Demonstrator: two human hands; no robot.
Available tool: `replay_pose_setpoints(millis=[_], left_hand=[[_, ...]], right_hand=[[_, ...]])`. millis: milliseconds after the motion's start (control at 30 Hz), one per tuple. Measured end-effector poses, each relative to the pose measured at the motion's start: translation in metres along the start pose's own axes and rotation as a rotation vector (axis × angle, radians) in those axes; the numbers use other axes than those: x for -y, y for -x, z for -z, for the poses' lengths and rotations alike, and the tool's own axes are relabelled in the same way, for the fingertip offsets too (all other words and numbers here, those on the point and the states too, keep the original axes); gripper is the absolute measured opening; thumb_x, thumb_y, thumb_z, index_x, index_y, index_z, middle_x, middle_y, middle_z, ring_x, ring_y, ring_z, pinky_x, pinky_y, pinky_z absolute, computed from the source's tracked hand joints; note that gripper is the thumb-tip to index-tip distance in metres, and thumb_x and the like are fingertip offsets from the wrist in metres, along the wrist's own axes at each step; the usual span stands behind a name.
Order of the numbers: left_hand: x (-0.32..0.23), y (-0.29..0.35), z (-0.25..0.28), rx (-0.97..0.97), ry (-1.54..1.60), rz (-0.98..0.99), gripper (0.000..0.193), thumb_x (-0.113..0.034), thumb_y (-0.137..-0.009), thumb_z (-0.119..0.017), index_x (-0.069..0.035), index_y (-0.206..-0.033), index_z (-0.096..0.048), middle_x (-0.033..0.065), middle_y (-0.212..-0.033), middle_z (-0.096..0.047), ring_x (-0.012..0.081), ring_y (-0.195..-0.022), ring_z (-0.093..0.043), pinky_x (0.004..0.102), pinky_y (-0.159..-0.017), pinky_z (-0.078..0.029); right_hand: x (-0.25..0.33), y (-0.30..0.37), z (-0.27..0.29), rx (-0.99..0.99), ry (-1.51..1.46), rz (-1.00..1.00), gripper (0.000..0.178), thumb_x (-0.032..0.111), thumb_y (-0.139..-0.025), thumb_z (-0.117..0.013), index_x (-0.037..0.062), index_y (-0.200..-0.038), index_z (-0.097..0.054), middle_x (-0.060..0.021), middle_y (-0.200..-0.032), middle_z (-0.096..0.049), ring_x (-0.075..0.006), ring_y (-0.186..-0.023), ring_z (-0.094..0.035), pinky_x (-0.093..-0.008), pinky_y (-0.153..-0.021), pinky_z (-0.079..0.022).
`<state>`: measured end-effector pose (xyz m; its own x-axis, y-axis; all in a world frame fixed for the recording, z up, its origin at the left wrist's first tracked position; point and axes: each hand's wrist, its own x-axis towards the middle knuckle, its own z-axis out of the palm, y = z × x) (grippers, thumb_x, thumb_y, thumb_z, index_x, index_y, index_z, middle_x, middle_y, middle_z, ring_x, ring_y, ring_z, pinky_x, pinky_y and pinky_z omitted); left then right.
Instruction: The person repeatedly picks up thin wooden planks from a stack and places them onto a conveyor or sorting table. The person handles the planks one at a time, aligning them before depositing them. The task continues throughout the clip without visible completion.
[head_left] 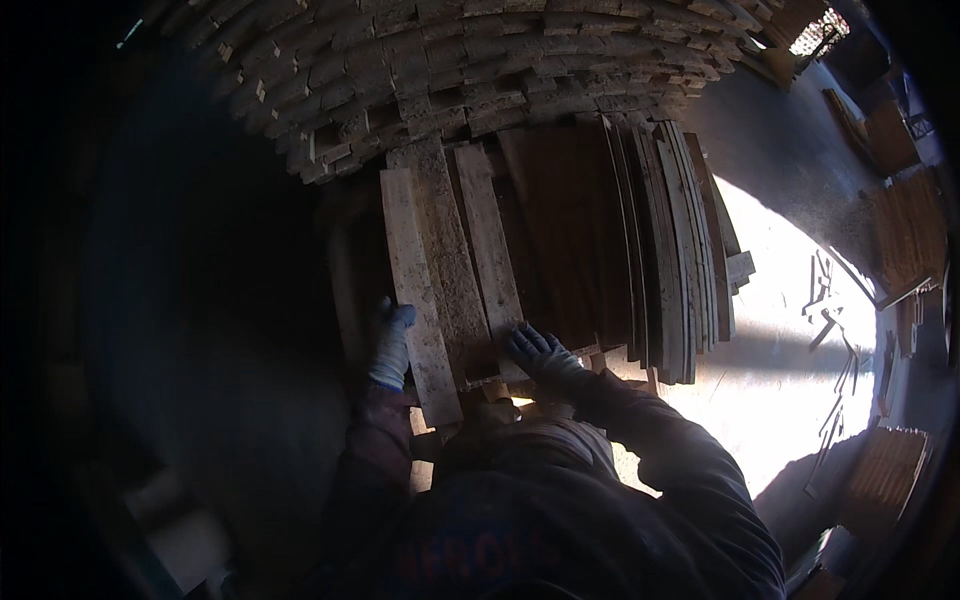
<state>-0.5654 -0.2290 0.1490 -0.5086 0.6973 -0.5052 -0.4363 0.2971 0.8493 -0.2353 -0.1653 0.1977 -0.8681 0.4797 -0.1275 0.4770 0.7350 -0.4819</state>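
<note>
My left hand (392, 343), in a pale work glove, is at the left edge of a long light wooden board (412, 270). Its fingers look closed on that edge, with their tips partly hidden. A rough, darker board (450, 260) lies just right of it, partly covered. Farther right is another narrow board (488, 235). My right hand (545, 356), also gloved, rests with fingers outstretched on the near end of this narrow board. All three boards run away from me, nearly side by side, on a dark wooden surface (565, 230).
A bundle of long boards on edge (680, 250) stands at the right. Behind rises a wide stack of timber (450, 70). Loose wood strips (825, 300) lie on the sunlit floor (770, 270). More board piles (905, 235) stand at the far right; the left side is dark.
</note>
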Motion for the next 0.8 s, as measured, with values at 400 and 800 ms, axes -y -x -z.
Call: replay_pose_setpoints(millis=[400,800], left_hand=[[-0.025,0.028,-0.05,0.114,-0.085,-0.074,0.02,-0.013,-0.088,-0.067,-0.006,-0.105,-0.061,0.0,-0.091,-0.058,0.0126,-0.084,-0.056,0.0307,-0.076,-0.049],[0.002,0.032,-0.139,0.18,-0.572,-0.371,0.044,-0.037,-0.103,-0.056,-0.005,-0.133,-0.06,0.0031,-0.12,-0.066,0.0173,-0.11,-0.061,0.03,-0.097,-0.05]], right_hand=[[-0.069,-0.119,-0.021,-0.278,-1.105,-0.659,0.065,0.043,-0.085,-0.074,-0.0005,-0.129,-0.052,-0.0259,-0.121,-0.063,-0.0421,-0.11,-0.063,-0.0452,-0.096,-0.05],[-0.055,-0.072,-0.006,-0.258,-0.86,-0.728,0.075,0.033,-0.082,-0.08,0.0005,-0.137,-0.04,-0.0179,-0.11,-0.068,-0.0321,-0.102,-0.068,-0.0411,-0.086,-0.054]])
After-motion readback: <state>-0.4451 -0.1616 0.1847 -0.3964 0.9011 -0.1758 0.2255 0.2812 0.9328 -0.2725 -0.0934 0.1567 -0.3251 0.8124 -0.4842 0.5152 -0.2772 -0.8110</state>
